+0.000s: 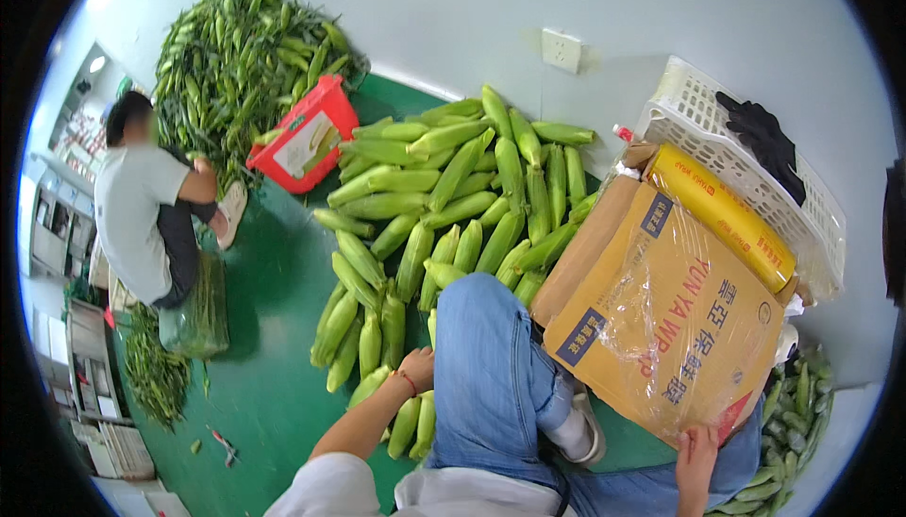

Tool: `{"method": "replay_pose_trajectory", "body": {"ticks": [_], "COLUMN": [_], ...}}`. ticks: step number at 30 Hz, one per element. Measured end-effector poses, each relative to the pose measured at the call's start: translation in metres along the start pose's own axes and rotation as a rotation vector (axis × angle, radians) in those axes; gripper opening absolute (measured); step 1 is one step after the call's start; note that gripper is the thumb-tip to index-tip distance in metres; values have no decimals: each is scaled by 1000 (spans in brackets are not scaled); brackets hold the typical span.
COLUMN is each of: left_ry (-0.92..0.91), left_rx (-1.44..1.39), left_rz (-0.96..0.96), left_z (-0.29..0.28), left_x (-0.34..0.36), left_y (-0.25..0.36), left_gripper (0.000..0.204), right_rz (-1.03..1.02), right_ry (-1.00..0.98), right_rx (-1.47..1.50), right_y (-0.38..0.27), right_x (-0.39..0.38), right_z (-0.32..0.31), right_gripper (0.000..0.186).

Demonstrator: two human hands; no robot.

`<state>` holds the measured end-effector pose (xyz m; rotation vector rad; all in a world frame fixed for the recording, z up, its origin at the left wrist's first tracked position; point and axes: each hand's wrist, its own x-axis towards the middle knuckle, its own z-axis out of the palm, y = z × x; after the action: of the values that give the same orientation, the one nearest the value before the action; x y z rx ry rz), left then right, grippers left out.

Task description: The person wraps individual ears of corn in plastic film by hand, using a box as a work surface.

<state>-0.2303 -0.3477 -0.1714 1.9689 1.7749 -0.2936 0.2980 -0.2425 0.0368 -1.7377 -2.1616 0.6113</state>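
My left hand (415,369) is beside my bent left knee, fingers curled near husked-green corn cobs (458,177) piled on the floor; what it holds, if anything, I cannot make out. My right hand (696,446) grips the lower edge of a flattened cardboard box (651,309) with clear film stretched over it. A long yellow roll carton (717,215) lies along the box's far side. Behind it a white plastic basket (826,239) carries black gloves (760,135).
A co-worker (142,206) sits at left beside leafy corn (245,64) and a red crate (330,102). Leaves (156,366) and red-handled cutters (225,446) lie on the green floor (245,404). Wrapped corn (793,423) is at right; a wall (434,8) runs behind.
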Motion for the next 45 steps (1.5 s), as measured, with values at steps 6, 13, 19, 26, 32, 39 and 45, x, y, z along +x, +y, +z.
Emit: {"method": "replay_pose_trajectory", "body": {"ticks": [6, 13, 19, 26, 32, 39, 45], "left_ry": [117, 648, 659, 391, 174, 572, 528], "left_rx": [-703, -1374, -278, -150, -236, -442, -862], "left_rz": [-583, -333, 349, 939, 833, 351, 349], "left_z": [-9, -160, -257, -264, -268, -222, -295], "left_x": [-114, -134, 13, 142, 158, 116, 148], "left_y": [-36, 26, 180, 276, 276, 215, 193], "left_gripper": [56, 56, 61, 55, 60, 33, 17], "right_rz": [-2, 141, 102, 54, -39, -92, -205], "right_ry": [72, -24, -26, 69, 391, 446, 593], "right_rx": [-48, -28, -149, 11, 205, -157, -122], "right_y": [-5, 9, -9, -19, -16, -6, 3], "right_x": [-12, -16, -9, -24, 65, 134, 148], "right_z": [10, 12, 4, -35, 1, 25, 23], "right_gripper": [7, 11, 10, 14, 27, 22, 18]}}
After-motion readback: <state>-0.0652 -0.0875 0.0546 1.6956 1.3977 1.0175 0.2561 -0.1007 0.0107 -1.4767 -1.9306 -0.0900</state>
